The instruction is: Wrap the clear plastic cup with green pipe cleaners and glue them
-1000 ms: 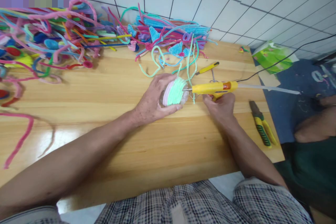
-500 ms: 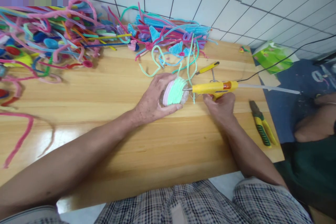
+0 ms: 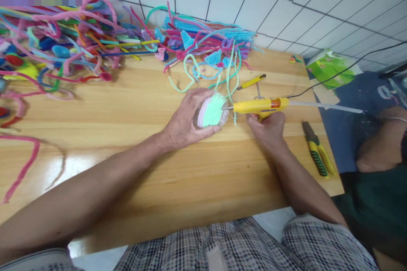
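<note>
My left hand (image 3: 190,118) is wrapped round a rounded piece (image 3: 212,111) covered in mint-green and pale lilac pipe cleaner, with grey-brown showing at both ends. In my right hand (image 3: 269,126) is a yellow hot glue gun (image 3: 254,106), gripped by its handle. The gun's metal nozzle meets the right side of the wrapped piece, at the edge of the green rows. A long clear glue stick (image 3: 327,106) juts from the back of the gun. Loose mint-green pipe cleaners (image 3: 229,82) lie just behind the piece.
Many coloured pipe cleaners (image 3: 85,29) pile up at the back left, with a bundle (image 3: 206,31) along the wall. Behind the gun lies a yellow utility knife (image 3: 252,82). Pliers (image 3: 316,150) rest near the table's right edge. Another person's arm (image 3: 383,144) is at far right.
My hands, the wrapped piece and the glue gun keep the same positions. At far right, the other person's arm has shifted slightly, and a band now shows on it.
</note>
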### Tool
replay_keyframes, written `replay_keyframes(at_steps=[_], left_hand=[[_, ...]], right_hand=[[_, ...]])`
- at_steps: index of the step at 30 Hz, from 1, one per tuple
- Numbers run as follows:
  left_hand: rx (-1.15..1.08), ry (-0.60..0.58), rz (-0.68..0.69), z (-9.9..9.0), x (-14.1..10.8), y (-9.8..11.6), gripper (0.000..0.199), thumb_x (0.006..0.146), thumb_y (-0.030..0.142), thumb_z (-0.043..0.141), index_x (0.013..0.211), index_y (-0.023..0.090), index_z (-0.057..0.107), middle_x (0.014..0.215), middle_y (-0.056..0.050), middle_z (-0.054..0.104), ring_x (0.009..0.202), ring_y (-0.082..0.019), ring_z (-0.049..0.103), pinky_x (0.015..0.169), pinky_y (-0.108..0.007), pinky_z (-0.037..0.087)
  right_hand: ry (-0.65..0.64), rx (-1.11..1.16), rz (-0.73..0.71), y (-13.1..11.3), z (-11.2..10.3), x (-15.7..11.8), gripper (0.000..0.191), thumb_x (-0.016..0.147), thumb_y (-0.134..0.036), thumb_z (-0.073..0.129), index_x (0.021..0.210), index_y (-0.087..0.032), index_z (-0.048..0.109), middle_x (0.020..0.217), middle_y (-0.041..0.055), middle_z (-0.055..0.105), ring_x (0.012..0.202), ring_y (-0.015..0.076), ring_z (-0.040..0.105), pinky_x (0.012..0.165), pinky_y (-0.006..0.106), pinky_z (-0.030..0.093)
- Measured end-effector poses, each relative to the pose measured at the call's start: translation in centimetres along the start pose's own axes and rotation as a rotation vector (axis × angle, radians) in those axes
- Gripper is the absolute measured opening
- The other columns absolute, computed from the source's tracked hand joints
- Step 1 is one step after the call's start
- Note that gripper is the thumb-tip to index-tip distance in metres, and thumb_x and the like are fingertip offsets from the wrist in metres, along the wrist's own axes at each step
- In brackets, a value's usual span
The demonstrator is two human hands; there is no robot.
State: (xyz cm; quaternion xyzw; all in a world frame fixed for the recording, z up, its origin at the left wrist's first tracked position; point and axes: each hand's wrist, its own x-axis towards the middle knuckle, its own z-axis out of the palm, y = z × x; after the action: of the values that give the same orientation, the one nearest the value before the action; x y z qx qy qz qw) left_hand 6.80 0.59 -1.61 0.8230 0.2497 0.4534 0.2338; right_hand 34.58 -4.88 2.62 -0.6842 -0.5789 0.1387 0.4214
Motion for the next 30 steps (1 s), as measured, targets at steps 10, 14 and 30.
replay_keyframes(at_steps=[10, 14, 30], left_hand=[[-0.022, 0.009, 0.011, -0.05, 0.02, -0.11, 0.089, 0.099, 0.06, 0.085, 0.171, 0.031, 0.041, 0.16, -0.017, 0.062, 0.152, -0.039, 0.061, 0.129, -0.062, 0.052], [-0.018, -0.002, -0.002, -0.03, 0.01, -0.15, 0.089, 0.098, 0.06, 0.085, 0.171, 0.031, 0.042, 0.161, -0.017, 0.063, 0.152, -0.039, 0.06, 0.13, -0.063, 0.051], [-0.047, 0.0, 0.008, -0.17, 0.09, -0.23, 0.09, 0.097, 0.059, 0.087, 0.171, 0.033, 0.043, 0.161, -0.016, 0.063, 0.152, -0.039, 0.061, 0.129, -0.063, 0.051]], right_hand=[[0.018, 0.018, 0.005, -0.24, -0.11, 0.06, 0.016, 0.07, -0.034, 0.068, 0.062, -0.024, 0.058, 0.061, -0.0015, 0.058, 0.061, 0.0161, 0.056, 0.06, 0.032, 0.047], [0.027, 0.008, 0.008, -0.31, -0.02, 0.21, 0.017, 0.069, -0.033, 0.071, 0.062, -0.025, 0.058, 0.06, -0.0017, 0.059, 0.06, 0.0166, 0.057, 0.058, 0.031, 0.048], [0.028, 0.037, 0.008, -0.41, 0.21, 0.16, 0.012, 0.069, -0.034, 0.068, 0.065, -0.024, 0.065, 0.063, -0.001, 0.064, 0.062, 0.0176, 0.062, 0.061, 0.032, 0.05]])
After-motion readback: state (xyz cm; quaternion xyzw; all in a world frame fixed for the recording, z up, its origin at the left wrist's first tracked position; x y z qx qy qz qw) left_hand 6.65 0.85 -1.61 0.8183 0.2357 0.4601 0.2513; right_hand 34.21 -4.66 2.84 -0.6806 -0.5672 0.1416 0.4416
